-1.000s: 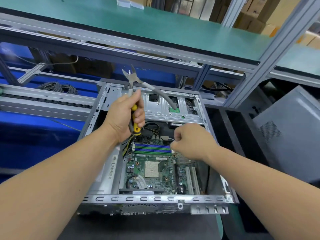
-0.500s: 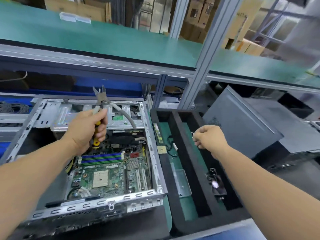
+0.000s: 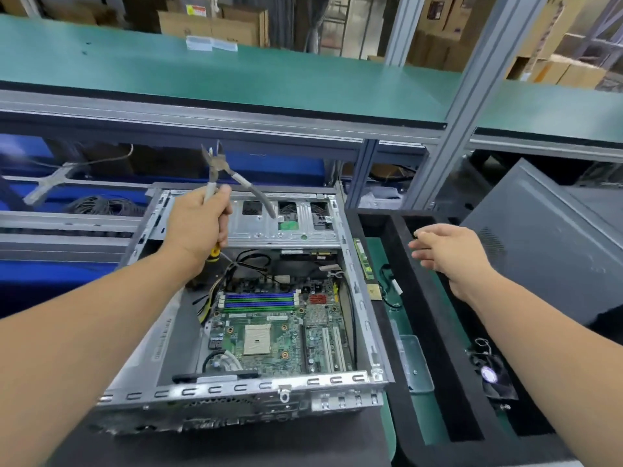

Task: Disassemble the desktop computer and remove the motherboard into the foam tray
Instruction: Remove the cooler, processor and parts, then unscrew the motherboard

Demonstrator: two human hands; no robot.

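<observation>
Motherboard (image 3: 269, 332) green, flat, inside boxy grey metal computer case (image 3: 357, 298).

The motherboard (image 3: 269, 332) lay inside the computer case (image 3: 236, 389); the foam tray (image 3: 435, 365) sat just right of it.

The left hand (image 3: 199, 227) hides the motherboard's (image 3: 276, 328) far-left corner; the foam tray (image 3: 435, 332) beside it runs off the bottom edge.
</observation>
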